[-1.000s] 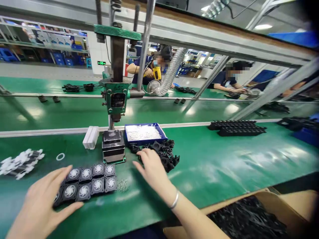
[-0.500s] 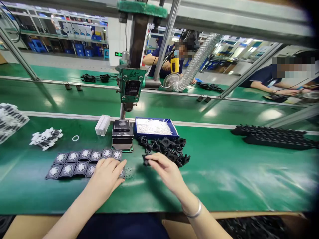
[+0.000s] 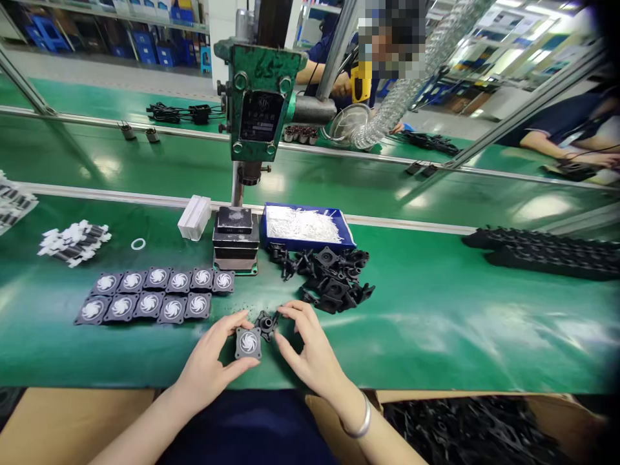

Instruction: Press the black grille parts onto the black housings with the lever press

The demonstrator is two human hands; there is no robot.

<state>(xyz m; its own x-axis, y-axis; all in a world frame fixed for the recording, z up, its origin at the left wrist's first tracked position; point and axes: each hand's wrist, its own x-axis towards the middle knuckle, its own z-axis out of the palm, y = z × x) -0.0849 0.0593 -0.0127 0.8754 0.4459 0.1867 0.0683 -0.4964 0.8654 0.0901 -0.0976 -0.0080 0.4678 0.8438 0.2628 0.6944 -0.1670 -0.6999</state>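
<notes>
My left hand [image 3: 210,361] pinches a black square plate with a white swirl disc [image 3: 248,343] just above the green bench. My right hand [image 3: 307,345] holds a small black plastic housing [image 3: 266,323] right beside that plate, fingers curled on it. To the left, two rows of the same swirl plates [image 3: 155,294] lie flat. A loose heap of black housings [image 3: 329,278] sits just beyond my right hand. The press fixture block [image 3: 236,240] stands behind both hands.
A green hand press [image 3: 259,97] rises mid-bench, with a blue tray of white pins [image 3: 303,226] to its right and a white block [image 3: 194,217] to its left. White-black parts [image 3: 72,242] lie far left, black trays [image 3: 547,252] far right. Other people work across the belt.
My left hand lifted one swirl plate from the rows and brought it to the centre. My right hand carried a black housing from the heap toward it. The camera tilted down.
</notes>
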